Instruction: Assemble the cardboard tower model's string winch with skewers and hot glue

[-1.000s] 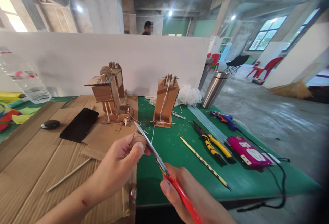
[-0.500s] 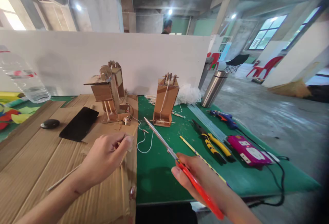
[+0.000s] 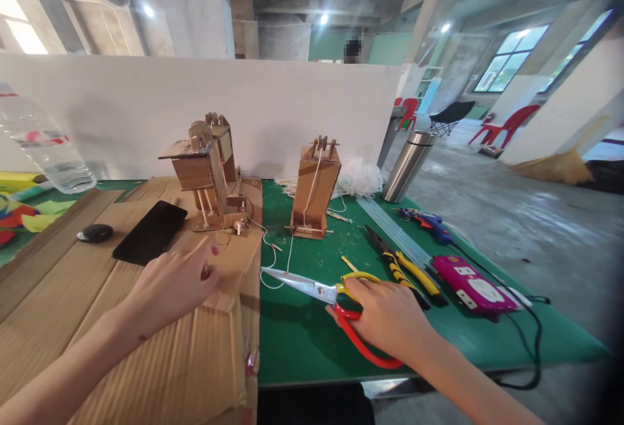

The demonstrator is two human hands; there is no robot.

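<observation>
Smudged by blur, the label [image 3: 36, 138] of the clear bottle [image 3: 73, 171] at far left and the markings on the magenta box [image 3: 451, 269] at right cannot be read. Over the green desk [image 3: 292, 347], the scissors [image 3: 316, 290] point their blades left and slightly far, the long axis slanting toward the near right. The right hand [image 3: 394, 314] wraps its fingers around the handles. Over the cardboard sheet [image 3: 170, 373], the left hand [image 3: 175, 275] bends its fingers; whether they grip anything is unclear.
</observation>
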